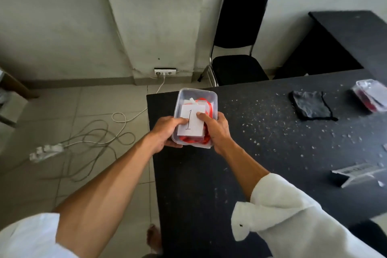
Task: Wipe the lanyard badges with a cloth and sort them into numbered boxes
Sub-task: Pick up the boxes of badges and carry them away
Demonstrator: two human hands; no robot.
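**Box 1 held in both hands at the bench's left edge**

Nearest along the dark bench (209, 184) the top is bare but for pale flecks. Further in, by the left edge short of the far-left corner, both hands clasp the numbered box (196, 92). The left hand (166, 133) and right hand (216, 131) each wrap a long side, thumbs pressing on the paper label (191, 121) marked 1. Whether the box rests on the bench or is lifted, I cannot tell.

Red lanyards (192, 140) and badges fill it. It is likely light; the thin clear walls should flex and slip, so holding the long sides low suits it.

The floor drops away just left, so it should move rightward, where there is open room. Toward the right edge stands a clear stand (356, 174). Farther back lie the cloth (310, 106) and a second box (370, 95).
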